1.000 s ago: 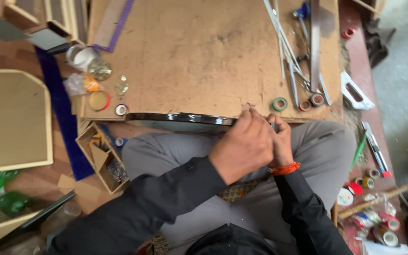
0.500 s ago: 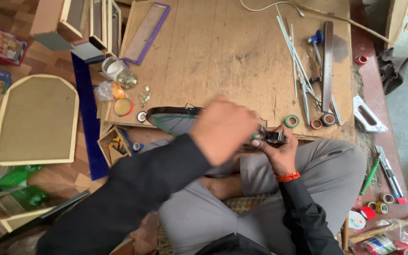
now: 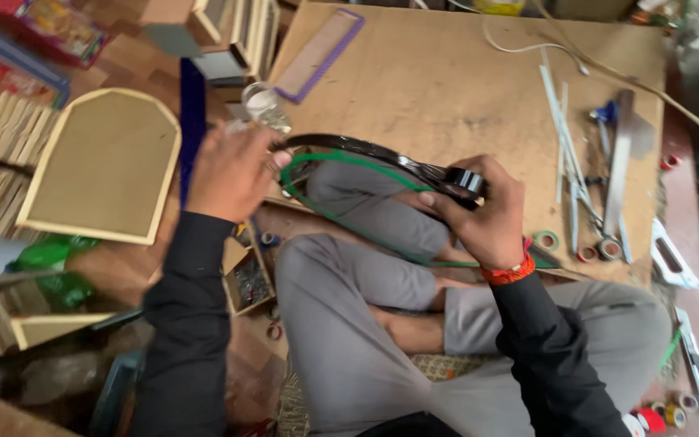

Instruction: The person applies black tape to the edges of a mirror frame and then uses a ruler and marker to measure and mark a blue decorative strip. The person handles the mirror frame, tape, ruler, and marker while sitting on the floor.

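The left hand (image 3: 232, 171) was clamped on the far rim of an arch-shaped mirror (image 3: 349, 202), its glass reflecting grey trousers and its curved edge bound in glossy black and green tape. The right hand (image 3: 483, 214) gripped the mirror's other end, fingers closed around a small roll of black tape (image 3: 464, 180) pressed to the rim. The mirror hung tilted above the person's crossed legs, at the near edge of a low, scuffed plywood table (image 3: 463, 89). Thin metal strips (image 3: 564, 129) and small tape rolls (image 3: 596, 247) lay on the board to the right. A flat arched panel with a pale frame (image 3: 99, 166) lay on the floor to the left.
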{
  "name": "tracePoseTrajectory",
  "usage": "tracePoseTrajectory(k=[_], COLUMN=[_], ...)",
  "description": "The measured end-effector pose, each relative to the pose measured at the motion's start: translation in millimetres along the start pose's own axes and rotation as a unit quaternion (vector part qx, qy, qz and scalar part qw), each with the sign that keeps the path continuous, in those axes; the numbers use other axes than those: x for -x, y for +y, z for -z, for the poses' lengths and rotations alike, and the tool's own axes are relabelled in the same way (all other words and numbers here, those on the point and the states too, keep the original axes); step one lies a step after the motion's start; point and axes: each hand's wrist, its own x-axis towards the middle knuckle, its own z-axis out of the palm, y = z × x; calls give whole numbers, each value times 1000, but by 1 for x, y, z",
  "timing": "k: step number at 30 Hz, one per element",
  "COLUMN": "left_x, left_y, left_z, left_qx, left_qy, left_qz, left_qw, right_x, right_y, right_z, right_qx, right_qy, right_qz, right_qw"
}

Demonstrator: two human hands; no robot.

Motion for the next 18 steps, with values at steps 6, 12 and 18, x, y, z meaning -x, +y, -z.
tracePoseTrajectory(k=[6,12,18], left_x=[90,104,90], left_y=[-10,44,78], left_z=[-117,-139,-122], left_qx=[33,147,121], left_qy=[-74,70,77], left_qz=[207,152,108], left_qw=[975,975,984], right_x=[-21,-10,-2], right_y=[-31,-21,-8], right_z=[-76,-106,-85], right_qx=[161,193,85], right_qy=[-163,-204,-189], right_qz=[32,13,-30], right_qw=[973,960,978])
